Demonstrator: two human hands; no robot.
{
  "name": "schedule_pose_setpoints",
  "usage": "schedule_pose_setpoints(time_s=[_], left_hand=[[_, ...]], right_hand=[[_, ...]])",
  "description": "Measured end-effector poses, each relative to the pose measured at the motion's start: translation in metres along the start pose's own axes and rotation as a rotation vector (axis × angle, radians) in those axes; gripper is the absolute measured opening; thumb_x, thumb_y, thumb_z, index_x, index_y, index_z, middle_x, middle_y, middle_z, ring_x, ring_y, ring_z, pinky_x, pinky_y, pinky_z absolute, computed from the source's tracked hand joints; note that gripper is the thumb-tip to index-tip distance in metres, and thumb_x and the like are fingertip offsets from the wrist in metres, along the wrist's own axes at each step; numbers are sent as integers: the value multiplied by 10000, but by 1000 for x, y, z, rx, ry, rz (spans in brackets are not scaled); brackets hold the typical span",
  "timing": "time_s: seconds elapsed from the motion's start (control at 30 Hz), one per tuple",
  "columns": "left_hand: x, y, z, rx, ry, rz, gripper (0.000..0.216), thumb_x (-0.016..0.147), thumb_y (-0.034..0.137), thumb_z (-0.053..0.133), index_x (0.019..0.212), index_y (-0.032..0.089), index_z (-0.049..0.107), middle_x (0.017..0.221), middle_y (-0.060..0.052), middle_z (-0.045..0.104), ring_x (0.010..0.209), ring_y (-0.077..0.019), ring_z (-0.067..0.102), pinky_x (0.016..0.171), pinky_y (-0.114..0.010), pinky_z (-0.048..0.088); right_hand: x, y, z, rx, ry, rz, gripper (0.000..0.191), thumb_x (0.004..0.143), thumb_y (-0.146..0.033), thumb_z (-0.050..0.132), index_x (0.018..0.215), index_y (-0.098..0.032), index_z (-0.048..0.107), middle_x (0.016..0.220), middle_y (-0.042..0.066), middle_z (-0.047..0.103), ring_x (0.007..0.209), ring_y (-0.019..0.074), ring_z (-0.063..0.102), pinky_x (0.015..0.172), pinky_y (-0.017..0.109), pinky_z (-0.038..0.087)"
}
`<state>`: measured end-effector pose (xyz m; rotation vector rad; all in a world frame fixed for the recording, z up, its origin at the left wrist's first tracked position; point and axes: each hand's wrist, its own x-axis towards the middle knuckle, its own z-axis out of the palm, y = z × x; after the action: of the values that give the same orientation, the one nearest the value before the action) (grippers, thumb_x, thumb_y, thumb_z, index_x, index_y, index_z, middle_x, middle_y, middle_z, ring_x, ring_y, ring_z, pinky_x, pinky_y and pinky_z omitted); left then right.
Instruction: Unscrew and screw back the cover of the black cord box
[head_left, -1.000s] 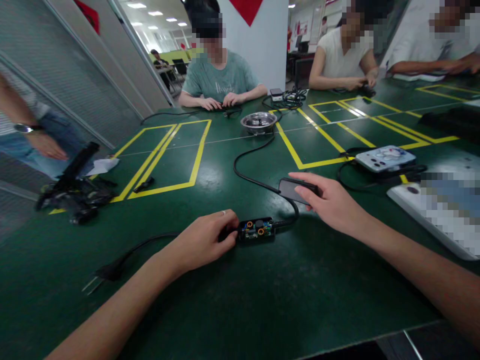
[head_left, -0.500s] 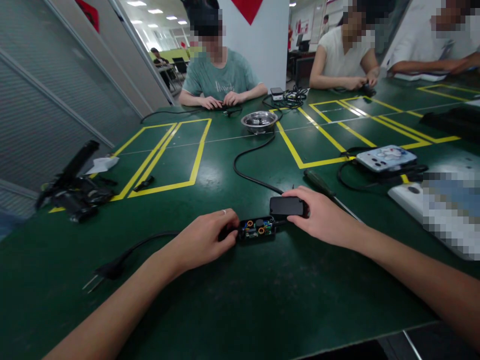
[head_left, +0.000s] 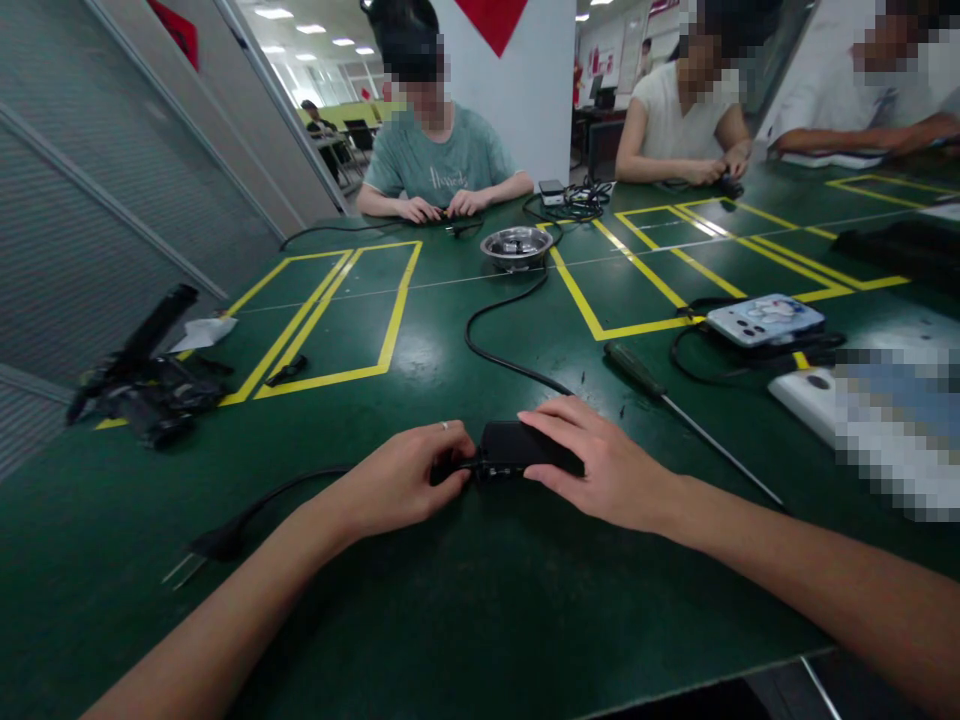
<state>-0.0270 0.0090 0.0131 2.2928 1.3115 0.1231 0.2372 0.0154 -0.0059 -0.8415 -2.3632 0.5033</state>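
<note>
A grey partition [head_left: 112,210] flanks the dark green counter [head_left: 420,620], marked with yellow tape. At left, a black two-pin plug [head_left: 219,542] trails a slim black cord [head_left: 296,482], probably limp and bendable, to the left hand [head_left: 405,475], whose fingers pinch it where it meets the casing. Just right of those fingertips is a shallow black plastic casing [head_left: 499,473], small parts glinting along its near side; likely light and stiff, with fragile innards, best held at its ends. A smooth black rectangular cover [head_left: 510,440], perhaps slippery, best taken by its long edges, lies over it, gripped between the thumb and fingers of the right hand [head_left: 615,465]. Farther right rests a green-handled screwdriver [head_left: 634,368].
</note>
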Motion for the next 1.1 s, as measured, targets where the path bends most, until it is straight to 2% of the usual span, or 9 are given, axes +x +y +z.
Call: schedule_pose_setpoints(time_s=[0.13,0.3,0.37,0.5,0.63,0.7,0.8,0.9,1.1], left_hand=[[1,-3,-1,-28,-24,-4,118,893,306,499,887,194,535,841,-16,582,716,-152,535,644,-277,398],[-1,-4,-5,-50,-53,-37,168,904,350,498,951,197,547,877,-28,600,733,-163,555,655,-289,431],[-2,0,-5,-58,-39,-45,235,889,355,530,1068,204,533,919,-36,610,759,-174,573,672,-298,453],[-3,13,1,-33,35,14,516,848,390,614,1301,231,424,1090,-66,606,885,-203,605,761,-331,495],[1,18,7,10,85,92,399,920,368,525,1288,229,457,1168,-75,597,1000,-212,604,853,-354,500],[2,16,8,25,79,94,393,949,377,484,1314,237,447,1187,-69,598,1024,-203,605,883,-354,503],[3,13,11,133,128,135,461,948,418,486,1360,220,422,1285,-92,565,1117,-225,579,967,-392,478],[4,12,18,295,196,234,525,931,415,522,1389,183,409,1345,-116,547,1182,-259,549,1023,-440,440],[9,12,28,481,288,312,478,953,298,479,1395,130,407,1374,-136,551,1154,-269,576,979,-448,473]], right_hand=[[4,2,14,-88,-80,-67,498,955,-391,480,1357,-98,505,1244,132,568,1140,235,501,1006,418,451],[5,1,15,-168,-155,-36,496,965,-380,458,1391,-128,483,1224,126,577,1103,241,519,969,439,468],[5,-1,13,-194,-159,-35,492,970,-373,444,1396,-131,478,1226,132,575,1105,245,517,959,445,471],[3,-2,11,-222,-165,-53,493,967,-361,451,1393,-114,472,1214,147,582,1104,255,519,944,459,479],[2,1,9,-241,-156,-93,563,913,-358,560,1392,-83,446,1267,169,566,1142,277,519,953,470,479],[3,2,9,-269,-140,-108,523,912,-326,566,1362,-80,468,1281,174,565,1136,279,533,945,464,484],[3,3,9,-324,-134,-145,415,952,-293,490,1292,-56,515,1235,191,594,1098,283,559,913,462,493],[3,4,11,-372,-144,-170,400,977,-302,428,1248,-30,539,1179,195,618,1048,288,578,897,465,491],[4,6,9,-389,-130,-178,401,955,-319,485,1250,-55,553,1195,183,625,1058,282,571,905,458,480]])
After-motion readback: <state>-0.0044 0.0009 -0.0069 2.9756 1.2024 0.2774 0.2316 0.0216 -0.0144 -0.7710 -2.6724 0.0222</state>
